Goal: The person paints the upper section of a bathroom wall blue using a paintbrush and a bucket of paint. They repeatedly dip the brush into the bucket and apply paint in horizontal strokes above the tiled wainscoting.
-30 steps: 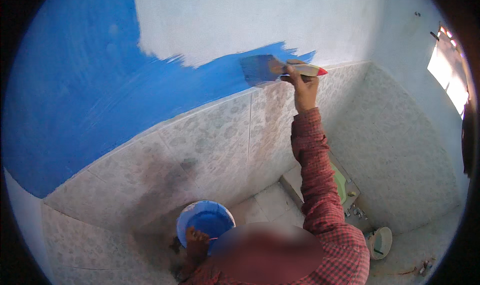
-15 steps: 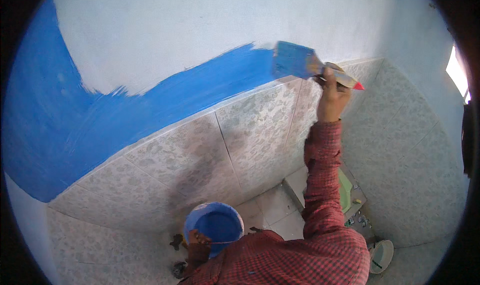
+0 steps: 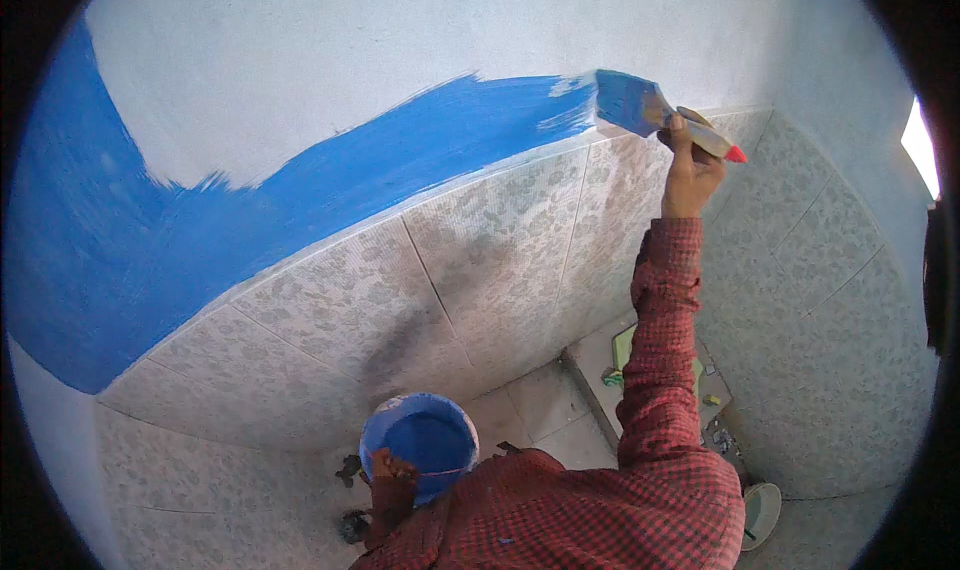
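In my right hand (image 3: 692, 170) is a wide paintbrush (image 3: 628, 102), gripped by its pale, red-tipped handle. Its blue-coated bristles touch the wall at the right end of a blue paint band (image 3: 400, 150), just above the tiles. Low on the left, my left hand (image 3: 393, 466) is closed at the near left side of a paint bucket (image 3: 418, 403), on its thin handle. Blue paint lies inside the bucket. My sleeve and body hide part of its near side.
Patterned tiles (image 3: 500, 230) cover the lower walls, with unpainted white wall (image 3: 400, 30) above. A raised ledge with a green basin (image 3: 622, 348) stands behind my right arm. A small white bucket (image 3: 764, 510) is at lower right, and dark scraps (image 3: 349, 470) lie left of the paint bucket.
My right hand has moved right with the paintbrush, and the blue band now reaches further right, with streaky edges. My left hand stays at the bucket.
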### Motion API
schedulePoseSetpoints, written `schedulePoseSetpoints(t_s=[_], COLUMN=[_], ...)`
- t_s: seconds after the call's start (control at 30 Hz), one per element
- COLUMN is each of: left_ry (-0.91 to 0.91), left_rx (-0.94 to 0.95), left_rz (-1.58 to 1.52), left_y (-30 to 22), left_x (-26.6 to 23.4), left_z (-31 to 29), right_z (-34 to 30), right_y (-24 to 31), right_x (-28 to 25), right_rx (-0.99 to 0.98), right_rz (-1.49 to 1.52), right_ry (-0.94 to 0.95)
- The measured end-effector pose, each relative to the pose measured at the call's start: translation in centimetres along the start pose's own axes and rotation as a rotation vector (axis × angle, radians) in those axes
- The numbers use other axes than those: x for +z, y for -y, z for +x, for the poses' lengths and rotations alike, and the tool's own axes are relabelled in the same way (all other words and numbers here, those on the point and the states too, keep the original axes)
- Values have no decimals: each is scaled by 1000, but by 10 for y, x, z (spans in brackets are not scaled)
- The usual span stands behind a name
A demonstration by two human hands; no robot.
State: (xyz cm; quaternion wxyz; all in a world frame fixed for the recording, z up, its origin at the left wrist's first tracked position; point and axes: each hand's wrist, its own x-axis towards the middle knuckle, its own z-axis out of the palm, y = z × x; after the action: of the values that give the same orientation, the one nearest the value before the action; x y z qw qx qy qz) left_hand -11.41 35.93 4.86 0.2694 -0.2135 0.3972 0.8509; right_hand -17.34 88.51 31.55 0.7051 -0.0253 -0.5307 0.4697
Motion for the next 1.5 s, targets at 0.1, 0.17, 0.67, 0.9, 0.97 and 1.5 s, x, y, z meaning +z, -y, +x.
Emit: schedulePoseSetpoints(t_s=[0.1, 0.17, 0.67, 0.9, 0.97, 1.5], left_ry=[57, -11, -250, -335, -326, -274], left_rx=[95, 205, 5, -20, -20, -70], left_rz=[-12, 137, -30, 7, -13, -157], left_y=[9, 16, 19, 18, 20, 23], left_x=[5, 9, 45, 60, 64, 63], left_z=[1, 4, 19, 27, 26, 26], right_z=[-9, -20, 24, 17, -2, -69], right_y=[10, 13, -33, -31, -29, 13], right_x=[-2, 4, -24, -13, 3, 37], right_rx=[45, 82, -75, -50, -147, -15], right_rz=[73, 138, 24, -391, -361, 79], right_ry=[-32, 49, -287, -343, -216, 51])
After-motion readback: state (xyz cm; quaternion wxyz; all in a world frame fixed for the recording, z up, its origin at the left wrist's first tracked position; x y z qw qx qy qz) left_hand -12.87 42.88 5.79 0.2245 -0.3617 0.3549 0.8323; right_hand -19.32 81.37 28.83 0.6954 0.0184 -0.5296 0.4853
